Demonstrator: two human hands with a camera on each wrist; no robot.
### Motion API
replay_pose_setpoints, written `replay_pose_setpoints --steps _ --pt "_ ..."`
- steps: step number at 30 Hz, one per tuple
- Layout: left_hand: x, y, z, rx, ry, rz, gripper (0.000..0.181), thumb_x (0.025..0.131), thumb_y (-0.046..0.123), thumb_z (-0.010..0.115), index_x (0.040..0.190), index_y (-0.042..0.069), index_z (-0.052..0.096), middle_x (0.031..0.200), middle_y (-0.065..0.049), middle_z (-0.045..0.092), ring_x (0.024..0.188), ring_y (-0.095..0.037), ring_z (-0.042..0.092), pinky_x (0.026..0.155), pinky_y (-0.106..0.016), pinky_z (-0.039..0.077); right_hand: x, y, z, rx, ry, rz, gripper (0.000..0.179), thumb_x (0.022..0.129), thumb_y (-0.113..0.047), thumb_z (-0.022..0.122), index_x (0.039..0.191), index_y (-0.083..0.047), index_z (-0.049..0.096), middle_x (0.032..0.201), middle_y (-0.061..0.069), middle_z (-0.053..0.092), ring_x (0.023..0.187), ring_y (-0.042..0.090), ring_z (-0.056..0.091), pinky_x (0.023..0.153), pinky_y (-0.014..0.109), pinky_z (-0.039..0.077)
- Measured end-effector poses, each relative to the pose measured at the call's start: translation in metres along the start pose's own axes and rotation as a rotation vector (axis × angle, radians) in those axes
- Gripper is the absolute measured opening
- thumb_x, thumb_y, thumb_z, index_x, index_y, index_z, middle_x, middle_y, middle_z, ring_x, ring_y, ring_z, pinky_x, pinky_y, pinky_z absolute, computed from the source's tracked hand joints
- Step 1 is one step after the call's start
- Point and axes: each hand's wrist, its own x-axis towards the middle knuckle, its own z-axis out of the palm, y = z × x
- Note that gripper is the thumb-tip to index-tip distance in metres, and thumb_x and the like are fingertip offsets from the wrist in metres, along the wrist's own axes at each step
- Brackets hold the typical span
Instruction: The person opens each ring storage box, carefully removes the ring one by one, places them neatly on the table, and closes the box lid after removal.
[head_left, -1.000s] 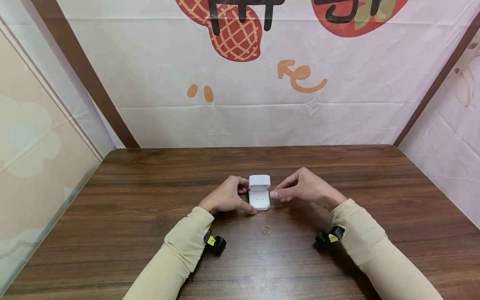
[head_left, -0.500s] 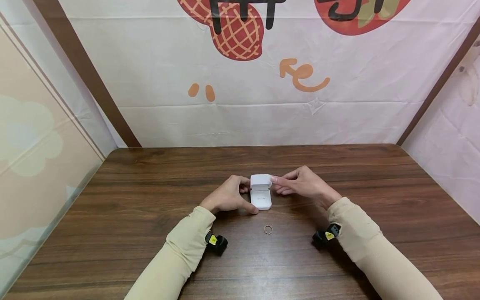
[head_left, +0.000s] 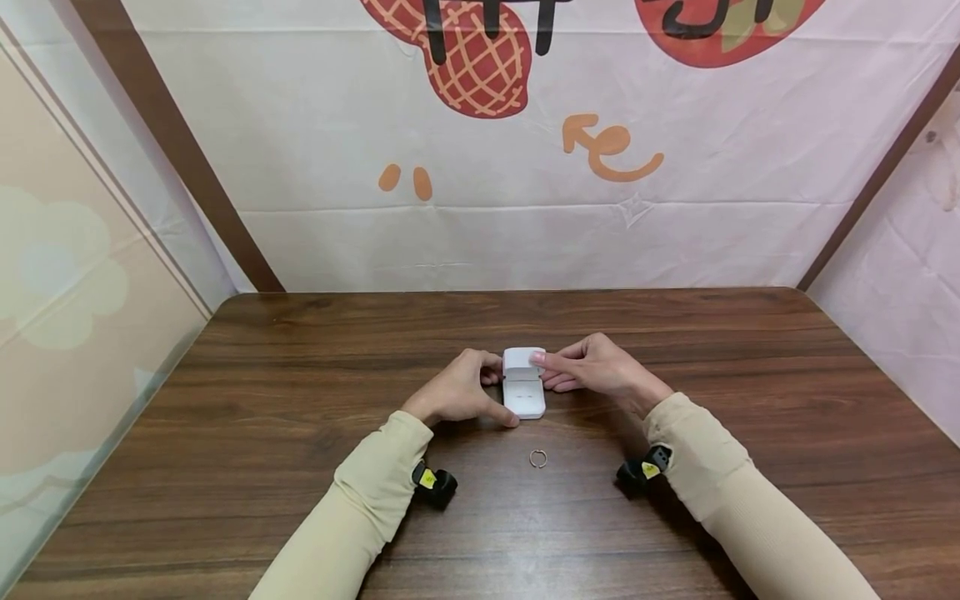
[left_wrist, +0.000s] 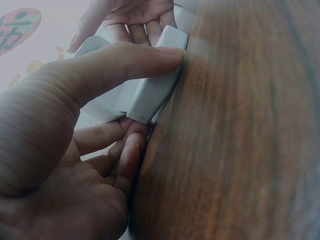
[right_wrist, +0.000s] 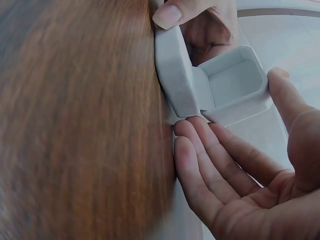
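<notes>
A small white ring box [head_left: 523, 403] stands on the table with its lid [head_left: 517, 360] raised. My left hand [head_left: 459, 389] holds it from the left, the thumb across the front of the base [left_wrist: 159, 85] and the fingers curled at the side. From the right, my right hand [head_left: 606, 368] has its thumb on the rim of the lid [right_wrist: 232, 82]. Its other fingers [right_wrist: 192, 150] touch the side of the box near the hinge. The white insert in the base shows a slit and holds no ring. A thin gold-coloured ring [head_left: 532, 458] lies on the table in front of the box.
The brown wood-grain table [head_left: 337, 333] carries the box and ring. A white printed cloth [head_left: 322, 233] hangs behind its far edge, with more cloth panels at both sides. Black wrist cameras [head_left: 437, 487] sit below each cuff, close over the table.
My right hand has moved from beside the box up to its lid, and the thumb now lies on the lid. The left hand keeps its hold; the ring has not moved on the table.
</notes>
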Motion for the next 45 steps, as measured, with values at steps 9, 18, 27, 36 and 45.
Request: replay_pose_setpoints --steps 9,18,27,36,45 --pt "-0.0008 0.0007 -0.0014 0.021 0.005 0.005 0.062 0.064 0.010 0.096 0.118 -0.003 0.067 0.109 -0.005 0.068 0.102 -0.020 0.059 0.095 -0.034 0.049 -0.0004 0.0014 -0.0017 0.061 -0.041 -0.024 0.047 0.097 -0.020 0.071 0.124 0.016 0.061 0.110 0.023 0.071 0.094 0.021 0.072 0.090 0.035 0.056" --pt "-0.0003 -0.0020 -0.0015 0.035 0.009 0.026 0.059 0.064 0.012 0.096 0.115 -0.002 0.069 0.103 -0.004 0.067 0.095 -0.017 0.059 0.089 -0.032 0.049 -0.0027 0.0029 -0.0011 0.088 -0.016 -0.039 0.044 0.091 -0.008 0.077 0.124 0.017 0.062 0.120 0.027 0.067 0.097 0.022 0.072 0.091 0.038 0.055" --pt "-0.0015 -0.0037 -0.0014 0.075 0.018 0.076 0.047 0.064 0.015 0.097 0.103 0.003 0.074 0.093 -0.002 0.065 0.088 -0.015 0.058 0.083 -0.031 0.049 -0.0064 0.0039 -0.0017 -0.125 0.030 -0.047 0.050 0.074 -0.021 0.093 0.115 0.001 0.075 0.101 0.011 0.076 0.100 0.020 0.071 0.086 0.031 0.053" --pt "-0.0024 -0.0061 -0.0014 0.046 0.022 0.087 0.047 0.064 0.014 0.097 0.106 0.006 0.077 0.095 -0.001 0.067 0.089 -0.016 0.060 0.083 -0.031 0.050 -0.0091 0.0021 0.0017 -0.130 -0.021 -0.105 0.050 0.071 -0.005 0.092 0.114 0.009 0.070 0.101 0.017 0.075 0.096 0.028 0.074 0.083 0.036 0.059" --pt "-0.0053 -0.0040 -0.0023 0.046 0.020 0.105 0.051 0.065 0.013 0.097 0.110 0.004 0.076 0.098 -0.001 0.068 0.091 -0.015 0.060 0.086 -0.033 0.051 -0.0091 0.0035 0.0048 -0.223 -0.006 -0.174 0.047 0.065 -0.003 0.094 0.105 0.008 0.072 0.094 0.015 0.076 0.088 0.025 0.074 0.077 0.035 0.060"
